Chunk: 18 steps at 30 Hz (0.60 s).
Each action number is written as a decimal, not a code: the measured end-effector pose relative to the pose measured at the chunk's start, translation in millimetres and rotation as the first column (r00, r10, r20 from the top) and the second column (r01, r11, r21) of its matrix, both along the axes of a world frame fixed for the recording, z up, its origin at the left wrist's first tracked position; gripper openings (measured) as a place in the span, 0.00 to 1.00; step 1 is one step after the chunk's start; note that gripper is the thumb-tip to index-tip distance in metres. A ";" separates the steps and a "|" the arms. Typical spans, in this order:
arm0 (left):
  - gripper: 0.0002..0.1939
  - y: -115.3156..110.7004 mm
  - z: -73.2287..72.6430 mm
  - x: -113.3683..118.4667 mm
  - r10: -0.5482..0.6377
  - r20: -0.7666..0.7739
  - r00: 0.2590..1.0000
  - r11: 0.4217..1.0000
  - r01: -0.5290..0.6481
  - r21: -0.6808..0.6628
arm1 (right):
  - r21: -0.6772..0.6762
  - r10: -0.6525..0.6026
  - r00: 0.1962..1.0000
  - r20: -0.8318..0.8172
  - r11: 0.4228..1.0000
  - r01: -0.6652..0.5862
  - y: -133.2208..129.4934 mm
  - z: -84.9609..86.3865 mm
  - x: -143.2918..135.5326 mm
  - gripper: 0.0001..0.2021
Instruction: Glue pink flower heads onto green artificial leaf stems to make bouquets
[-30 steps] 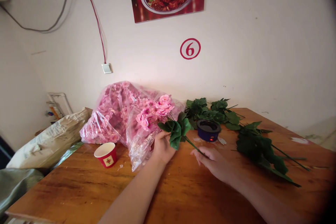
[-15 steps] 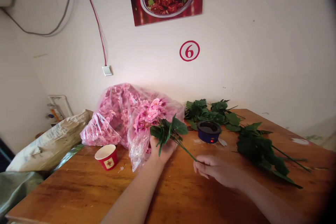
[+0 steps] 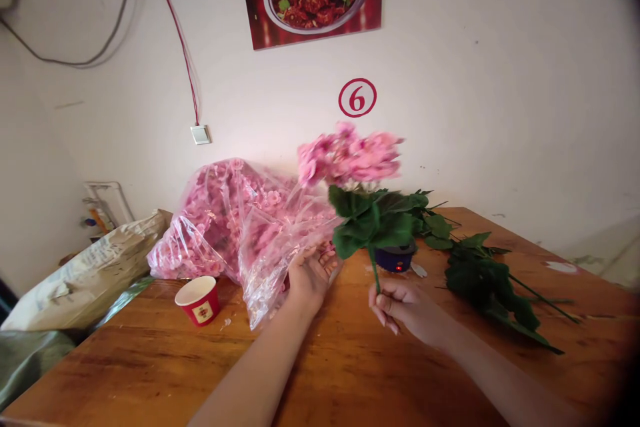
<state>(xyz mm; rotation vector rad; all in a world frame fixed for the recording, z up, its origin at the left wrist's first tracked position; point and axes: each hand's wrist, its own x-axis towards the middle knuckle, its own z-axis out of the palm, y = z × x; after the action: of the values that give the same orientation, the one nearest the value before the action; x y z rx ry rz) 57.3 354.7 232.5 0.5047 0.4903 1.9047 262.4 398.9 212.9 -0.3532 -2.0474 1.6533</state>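
Note:
My right hand (image 3: 403,303) pinches the green stem of a pink flower bunch (image 3: 350,157), which stands upright with its green leaves (image 3: 375,217) below the blooms. The blooms look blurred. My left hand (image 3: 313,277) is open, palm up with curled, spread fingers, beside a clear plastic bag of pink flowers (image 3: 215,220). Behind the held leaves, a small dark blue pot (image 3: 395,260) with a red light is partly hidden.
A red and white paper cup (image 3: 199,301) stands at the left of the wooden table (image 3: 165,373). Loose green leaf stems (image 3: 490,280) lie at the right and back. A pale sack (image 3: 90,267) rests beyond the left edge.
The flower bunch has left my left hand and swung upright to the right, held by its stem in my right hand. My left hand has opened.

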 end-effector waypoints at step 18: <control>0.07 1.9 0.3 0.3 -0.087 -0.063 0.994 0.994 0.083 -0.065 | -0.194 -0.553 0.687 -0.472 0.825 0.531 38.0 57.1 59.2 0.16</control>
<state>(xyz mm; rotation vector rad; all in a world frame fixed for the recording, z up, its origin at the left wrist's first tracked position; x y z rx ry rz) 57.6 356.7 232.8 0.5404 0.5608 1.7905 321.6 436.9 270.0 -0.4300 -1.3315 1.2398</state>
